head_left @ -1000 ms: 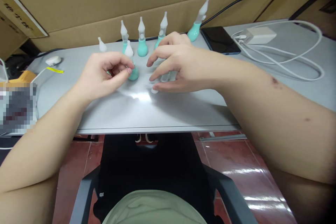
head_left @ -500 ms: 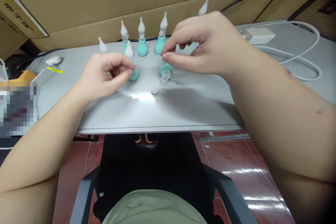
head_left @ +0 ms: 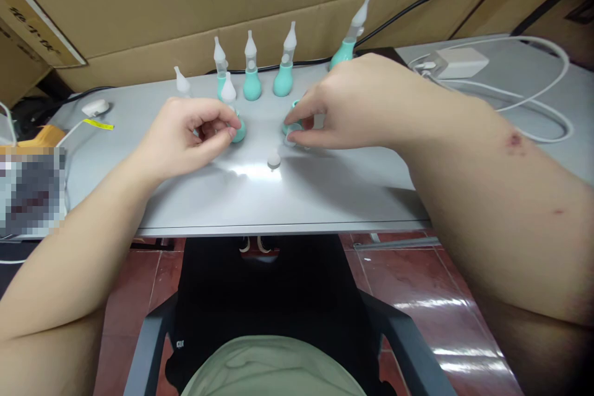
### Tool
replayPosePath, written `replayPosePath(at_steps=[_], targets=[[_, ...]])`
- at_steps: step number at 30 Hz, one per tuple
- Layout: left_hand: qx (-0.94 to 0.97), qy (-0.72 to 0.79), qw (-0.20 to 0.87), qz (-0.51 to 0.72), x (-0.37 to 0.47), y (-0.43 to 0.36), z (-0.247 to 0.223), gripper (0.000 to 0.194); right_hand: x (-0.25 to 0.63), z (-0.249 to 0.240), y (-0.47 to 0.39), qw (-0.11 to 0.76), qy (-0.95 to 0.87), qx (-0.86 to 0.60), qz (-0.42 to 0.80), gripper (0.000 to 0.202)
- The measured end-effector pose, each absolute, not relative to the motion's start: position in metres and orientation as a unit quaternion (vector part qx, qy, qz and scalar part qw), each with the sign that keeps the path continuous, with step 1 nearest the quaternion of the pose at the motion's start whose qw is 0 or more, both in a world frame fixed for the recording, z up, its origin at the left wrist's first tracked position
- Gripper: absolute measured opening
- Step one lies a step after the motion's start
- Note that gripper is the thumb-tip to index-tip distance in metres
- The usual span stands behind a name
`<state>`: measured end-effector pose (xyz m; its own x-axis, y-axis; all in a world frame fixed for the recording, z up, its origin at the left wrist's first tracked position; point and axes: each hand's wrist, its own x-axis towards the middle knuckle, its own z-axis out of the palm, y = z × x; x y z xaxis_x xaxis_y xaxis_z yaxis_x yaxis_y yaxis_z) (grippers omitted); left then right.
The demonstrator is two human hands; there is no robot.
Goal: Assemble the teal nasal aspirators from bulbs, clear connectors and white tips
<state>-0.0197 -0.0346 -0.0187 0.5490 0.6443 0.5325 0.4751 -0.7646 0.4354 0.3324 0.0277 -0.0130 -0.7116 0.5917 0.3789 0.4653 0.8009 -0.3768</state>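
Note:
My right hand (head_left: 320, 120) reaches down to a small clear plastic cup-shaped piece (head_left: 292, 130), its thumb and index finger closed around it. Right behind is an upright teal rubber bulb (head_left: 296, 104) with an open top, partly covered by my fingers. My left hand (head_left: 204, 130) is held with thumb and forefinger nearly meeting; whether anything small is between them is hidden. It overlaps the teal bulb of a nasal aspirator (head_left: 240, 130) with a white tip. A small whitish round part (head_left: 273, 159) lies between my hands on the grey table (head_left: 288, 204).
Several teal nasal aspirators (head_left: 252, 83) with white tips stand along the back; one (head_left: 343, 52) leans at the right. A white adapter (head_left: 461, 64) with a looped cable lies at the right. A white round device (head_left: 95, 107) is at the left. Cardboard (head_left: 185, 6) backs the table.
My right hand has lowered towards me onto the clear cup-shaped piece, uncovering the leaning aspirator behind it. My left hand has hardly moved.

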Motion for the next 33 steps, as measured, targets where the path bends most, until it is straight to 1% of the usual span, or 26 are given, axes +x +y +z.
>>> replayPosePath(at_steps=[3, 6, 8, 10, 13, 15, 18, 20, 21, 25, 27, 31, 32, 33], targets=[[0.874, 0.315, 0.122, 0.349, -0.017, -0.036, -0.014, 0.016, 0.33, -0.011, 0.027, 0.193, -0.93, -0.307, 0.061, 0.011], [0.877, 0.32, 0.114, 0.34, -0.017, -0.035, -0.014, 0.016, 0.327, -0.006, 0.025, 0.191, -0.934, -0.294, 0.066, 0.014], [0.879, 0.319, 0.111, 0.337, -0.017, -0.033, -0.016, 0.017, 0.325, -0.002, 0.023, 0.193, -0.936, -0.283, 0.076, 0.009], [0.878, 0.312, 0.11, 0.346, -0.018, -0.032, -0.019, 0.018, 0.323, 0.001, 0.019, 0.215, -0.931, -0.28, 0.089, 0.003], [0.872, 0.303, 0.123, 0.364, -0.018, -0.032, -0.023, 0.018, 0.319, 0.005, 0.011, 0.286, -0.909, -0.277, 0.125, 0.008], [0.87, 0.302, 0.135, 0.366, -0.017, -0.032, -0.024, 0.025, 0.314, 0.004, 0.006, 0.331, -0.891, -0.268, 0.156, 0.011], [0.869, 0.306, 0.148, 0.36, -0.017, -0.033, -0.026, 0.039, 0.305, -0.001, -0.001, 0.373, -0.868, -0.248, 0.213, 0.011], [0.87, 0.304, 0.161, 0.354, -0.016, -0.033, -0.027, 0.043, 0.298, -0.007, -0.004, 0.39, -0.854, -0.235, 0.253, 0.011], [0.872, 0.3, 0.168, 0.35, -0.015, -0.034, -0.028, 0.042, 0.294, -0.01, -0.004, 0.392, -0.848, -0.231, 0.271, 0.011], [0.879, 0.24, 0.185, 0.368, -0.006, -0.035, -0.026, 0.023, 0.286, -0.019, -0.004, 0.376, -0.843, -0.223, 0.313, 0.014], [0.883, 0.218, 0.177, 0.375, -0.003, -0.036, -0.024, 0.017, 0.286, -0.02, -0.003, 0.362, -0.845, -0.217, 0.328, 0.015], [0.884, 0.232, 0.161, 0.371, -0.006, -0.037, -0.024, 0.013, 0.299, -0.011, 0.004, 0.335, -0.855, -0.207, 0.338, 0.026], [0.882, 0.243, 0.166, 0.368, -0.008, -0.036, -0.025, 0.015, 0.303, -0.007, 0.007, 0.317, -0.865, -0.215, 0.325, 0.023], [0.88, 0.252, 0.172, 0.364, -0.011, -0.036, -0.027, 0.017, 0.307, -0.003, 0.01, 0.288, -0.88, -0.224, 0.304, 0.014]])
